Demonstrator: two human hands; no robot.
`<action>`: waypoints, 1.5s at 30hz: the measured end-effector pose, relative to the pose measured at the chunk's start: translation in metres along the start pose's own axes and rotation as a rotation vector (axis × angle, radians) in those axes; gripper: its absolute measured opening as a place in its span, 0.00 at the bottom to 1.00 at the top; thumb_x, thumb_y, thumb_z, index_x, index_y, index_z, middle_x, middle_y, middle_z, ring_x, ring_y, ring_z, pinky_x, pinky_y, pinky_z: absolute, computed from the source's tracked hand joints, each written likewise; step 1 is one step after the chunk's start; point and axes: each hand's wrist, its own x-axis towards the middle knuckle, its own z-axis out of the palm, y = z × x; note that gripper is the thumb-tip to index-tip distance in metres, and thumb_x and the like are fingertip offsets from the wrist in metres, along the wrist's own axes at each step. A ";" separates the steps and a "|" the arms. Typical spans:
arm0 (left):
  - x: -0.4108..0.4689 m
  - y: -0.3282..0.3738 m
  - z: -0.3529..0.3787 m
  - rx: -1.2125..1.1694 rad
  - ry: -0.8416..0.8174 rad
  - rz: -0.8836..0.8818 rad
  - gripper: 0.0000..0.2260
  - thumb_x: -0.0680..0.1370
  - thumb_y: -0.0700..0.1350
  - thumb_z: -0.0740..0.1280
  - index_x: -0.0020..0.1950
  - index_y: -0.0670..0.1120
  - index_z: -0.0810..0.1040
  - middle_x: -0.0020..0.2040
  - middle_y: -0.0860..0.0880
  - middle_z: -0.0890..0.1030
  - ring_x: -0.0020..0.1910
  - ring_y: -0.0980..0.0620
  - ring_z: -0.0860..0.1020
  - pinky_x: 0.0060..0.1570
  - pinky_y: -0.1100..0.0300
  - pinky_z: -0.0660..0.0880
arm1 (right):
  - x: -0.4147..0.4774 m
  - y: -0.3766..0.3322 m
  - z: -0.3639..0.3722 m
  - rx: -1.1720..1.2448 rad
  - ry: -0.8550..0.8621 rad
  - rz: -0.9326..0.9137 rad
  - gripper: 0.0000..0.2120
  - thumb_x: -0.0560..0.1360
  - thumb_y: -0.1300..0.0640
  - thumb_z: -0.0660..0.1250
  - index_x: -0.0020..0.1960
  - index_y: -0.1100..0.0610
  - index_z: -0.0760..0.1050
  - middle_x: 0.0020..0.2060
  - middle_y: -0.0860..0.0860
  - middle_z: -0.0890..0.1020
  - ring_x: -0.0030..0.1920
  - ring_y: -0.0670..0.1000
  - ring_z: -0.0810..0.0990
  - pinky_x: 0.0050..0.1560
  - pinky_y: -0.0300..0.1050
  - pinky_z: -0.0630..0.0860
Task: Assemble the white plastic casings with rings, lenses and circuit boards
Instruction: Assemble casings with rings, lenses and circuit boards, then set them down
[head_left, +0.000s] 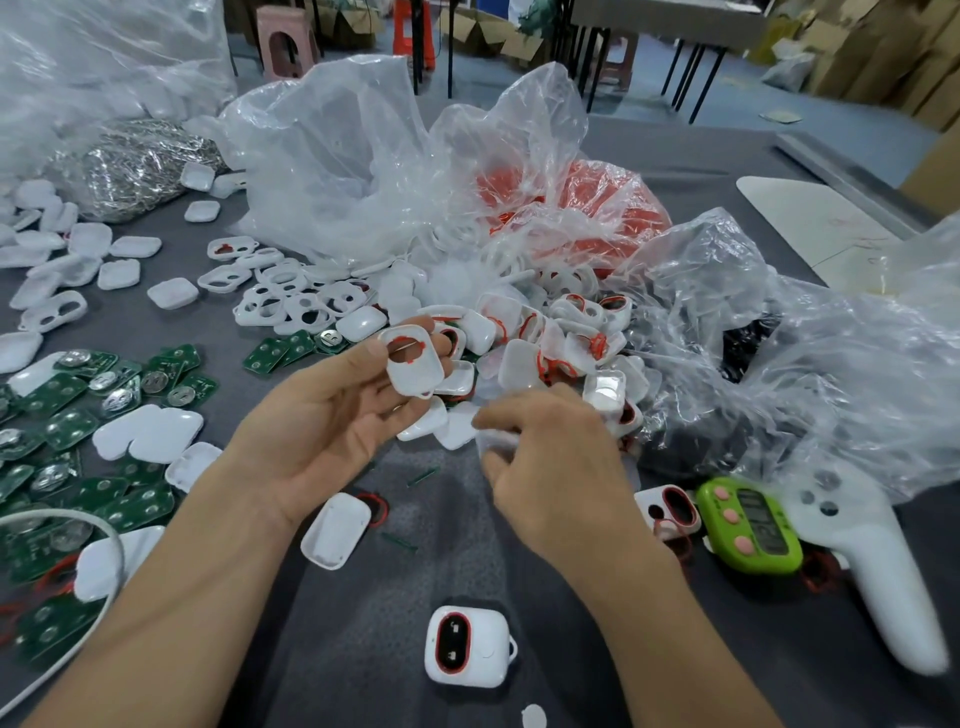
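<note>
Pinched at frame centre by thumb and fingers of the left hand (332, 415): a white casing (413, 369) with red ring (411, 344). Lower right of it, right hand (550, 457) curled onto the casing pile (545, 332); grip unclear.

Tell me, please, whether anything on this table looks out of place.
Yes: a lime-green plastic gadget with pink buttons and a white plastic game controller lie at the right of the grey table; neither looks like an assembly part. The left hand's grip on its white plastic casing looks normal.
</note>
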 end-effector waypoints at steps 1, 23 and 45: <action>0.000 0.000 0.000 0.004 -0.002 0.000 0.15 0.80 0.46 0.62 0.60 0.48 0.86 0.64 0.45 0.83 0.62 0.50 0.82 0.51 0.59 0.82 | 0.000 0.002 0.001 -0.024 -0.059 0.020 0.13 0.74 0.57 0.74 0.57 0.45 0.84 0.59 0.46 0.82 0.62 0.50 0.76 0.64 0.46 0.71; 0.001 -0.013 0.005 0.130 -0.104 -0.100 0.17 0.80 0.44 0.62 0.64 0.41 0.82 0.65 0.38 0.81 0.63 0.43 0.82 0.63 0.50 0.78 | 0.017 0.032 -0.021 1.144 0.158 0.340 0.06 0.72 0.68 0.76 0.41 0.58 0.87 0.29 0.50 0.82 0.25 0.43 0.74 0.28 0.33 0.70; -0.002 -0.008 0.019 0.082 0.055 -0.071 0.14 0.76 0.46 0.65 0.53 0.46 0.89 0.60 0.41 0.85 0.59 0.46 0.84 0.58 0.55 0.81 | 0.005 0.084 -0.073 -0.169 0.018 0.452 0.19 0.71 0.65 0.74 0.33 0.41 0.79 0.32 0.38 0.76 0.33 0.38 0.74 0.36 0.32 0.68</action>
